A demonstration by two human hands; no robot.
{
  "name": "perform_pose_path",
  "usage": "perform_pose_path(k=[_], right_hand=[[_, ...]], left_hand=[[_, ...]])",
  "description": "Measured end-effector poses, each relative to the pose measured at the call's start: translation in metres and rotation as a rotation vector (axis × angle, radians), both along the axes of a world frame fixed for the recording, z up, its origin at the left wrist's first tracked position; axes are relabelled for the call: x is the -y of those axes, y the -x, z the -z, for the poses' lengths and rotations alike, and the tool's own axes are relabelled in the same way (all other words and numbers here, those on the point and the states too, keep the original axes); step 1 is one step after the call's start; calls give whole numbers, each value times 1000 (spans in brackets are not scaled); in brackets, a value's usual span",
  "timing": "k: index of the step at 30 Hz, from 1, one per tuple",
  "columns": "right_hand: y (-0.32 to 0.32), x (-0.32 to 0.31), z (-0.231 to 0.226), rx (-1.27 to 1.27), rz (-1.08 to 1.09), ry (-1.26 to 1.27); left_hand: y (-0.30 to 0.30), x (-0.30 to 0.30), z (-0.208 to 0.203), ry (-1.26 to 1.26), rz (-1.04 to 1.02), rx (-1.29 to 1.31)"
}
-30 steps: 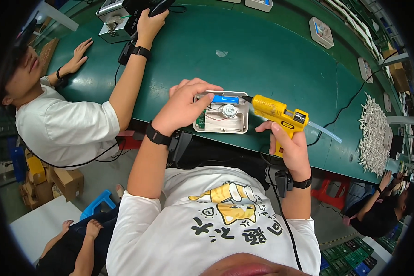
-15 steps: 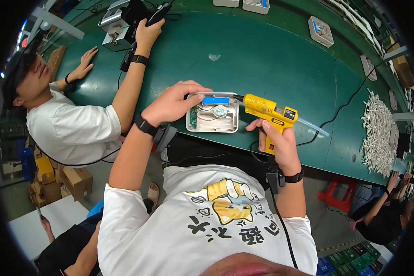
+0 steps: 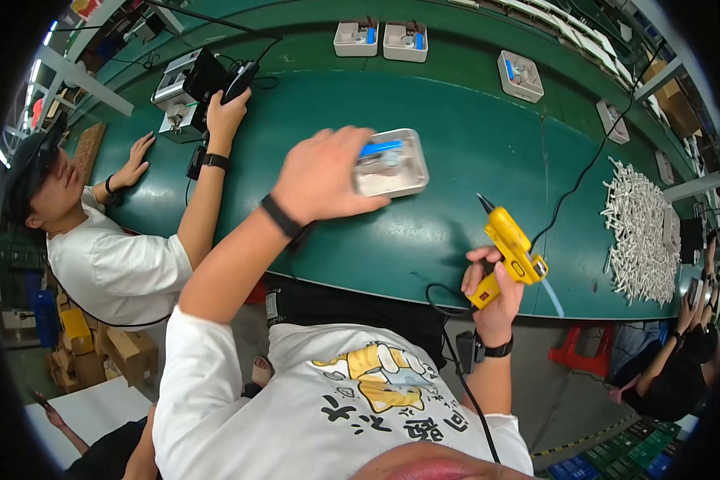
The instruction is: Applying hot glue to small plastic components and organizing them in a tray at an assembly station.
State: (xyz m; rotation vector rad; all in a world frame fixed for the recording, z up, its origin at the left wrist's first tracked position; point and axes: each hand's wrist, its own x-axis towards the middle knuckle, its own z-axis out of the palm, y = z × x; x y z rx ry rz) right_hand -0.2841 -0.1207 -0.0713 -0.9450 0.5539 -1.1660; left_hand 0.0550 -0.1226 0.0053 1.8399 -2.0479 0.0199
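Grn tbl [image 3: 448, 120] | wht case [image 3: 400, 182], blue cell [image 3: 382, 149] inside | yel glue gun [image 3: 507, 235]

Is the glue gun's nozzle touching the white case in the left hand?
Apart: the head view shows green tabletop plainly between the black nozzle and the white case.

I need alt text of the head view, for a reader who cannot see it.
A person's left hand grips an open white case with a blue cylinder inside, over a green workbench; the right hand holds a yellow glue gun, apart from the case. A co-worker is at left, a heap of small white pieces at right.
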Motion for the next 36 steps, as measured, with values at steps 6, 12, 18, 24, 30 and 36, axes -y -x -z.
perform_pose_path(k=[6,12,18,24,30,36], right_hand=[[5,-1,6,106,107,11],[-4,9,3,62,141,-34],[-9,13,5,63,139,-105],[15,8,22,9,178,-120],[25,27,33,32,76,-268],[11,25,24,1,106,-220]], left_hand=[[65,165,24,-110,-118,-133],[73,263,75,159,-201,-439],[-11,276,52,484,-329,-97],[-46,340,17,-74,-179,418],[-101,383,36,-218,59,761],[-98,384,30,-107,254,972]])
